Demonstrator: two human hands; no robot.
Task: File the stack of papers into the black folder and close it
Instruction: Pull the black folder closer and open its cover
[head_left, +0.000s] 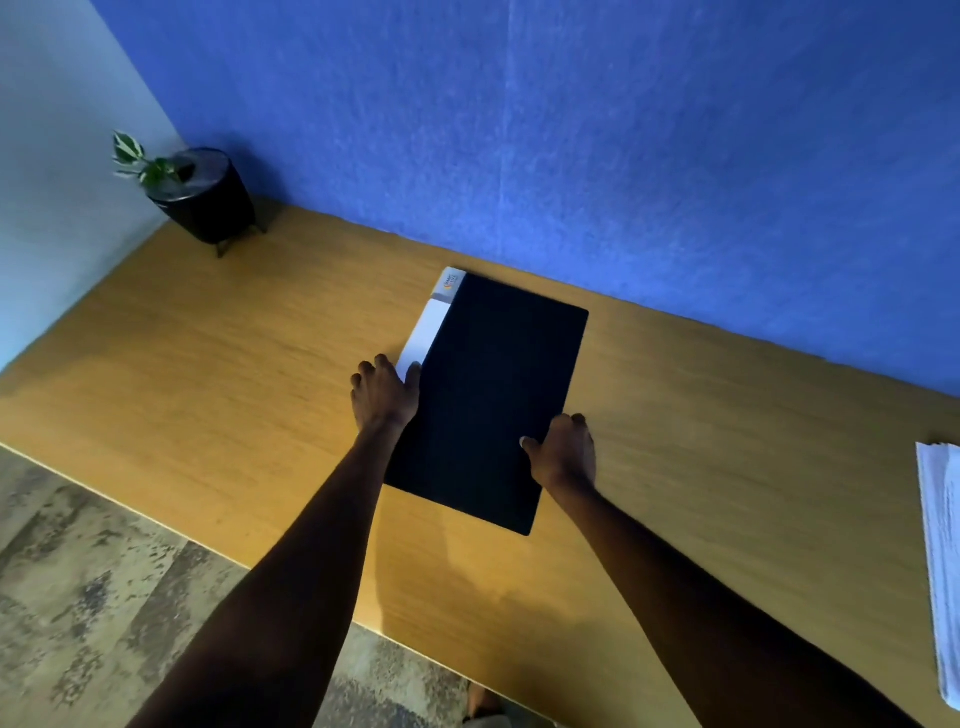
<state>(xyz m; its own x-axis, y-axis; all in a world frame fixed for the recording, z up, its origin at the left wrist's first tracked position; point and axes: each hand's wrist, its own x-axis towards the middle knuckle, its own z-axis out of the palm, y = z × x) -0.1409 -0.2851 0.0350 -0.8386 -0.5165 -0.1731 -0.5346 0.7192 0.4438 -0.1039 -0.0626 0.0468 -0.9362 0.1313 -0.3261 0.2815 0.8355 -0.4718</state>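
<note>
Black folder (493, 400): flat on desk (208, 389), looks stiff, light; your left hand (384, 397) and right hand (563, 452) clasp its long edges. Papers (943, 561): floppy; lift from beneath.

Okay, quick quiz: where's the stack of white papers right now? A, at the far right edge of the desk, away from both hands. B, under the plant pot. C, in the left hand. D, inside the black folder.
A: the stack of papers lies at the desk's right edge, while the left hand and right hand both rest on the closed black folder.
</note>
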